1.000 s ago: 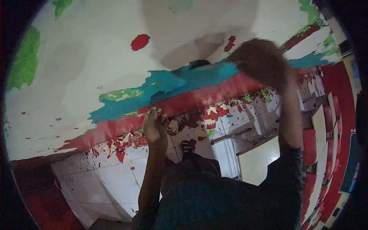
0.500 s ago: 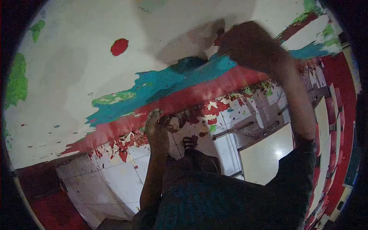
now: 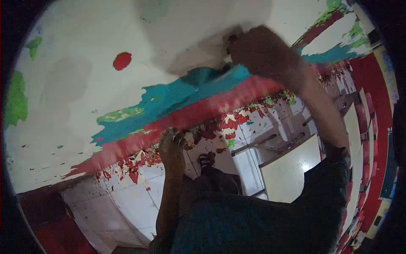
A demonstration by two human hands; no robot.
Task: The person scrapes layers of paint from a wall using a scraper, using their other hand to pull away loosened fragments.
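Big wall (image 3: 101, 93) in front of the person, paint coming off. Tiled floor (image 3: 93, 211) below, cream tabletop (image 3: 289, 169) on the right. On the wall: long red band (image 3: 215, 103) along the bottom, teal patch (image 3: 165, 106) just above it. Right hand (image 3: 266, 55) is up at the teal's top edge, blurred and dark; can't tell from here if it grips anything (thin pale line beside it, maybe a blade, maybe lifted paint). Left hand (image 3: 171, 146) low by the red band, fingers bent, contents unclear. Change: right hand now overlaps a small red mark that was clear a second ago, so I'd say contact crept upward; exposed area looks no bigger. Loose flakes (image 3: 134, 163) along the wall's foot.
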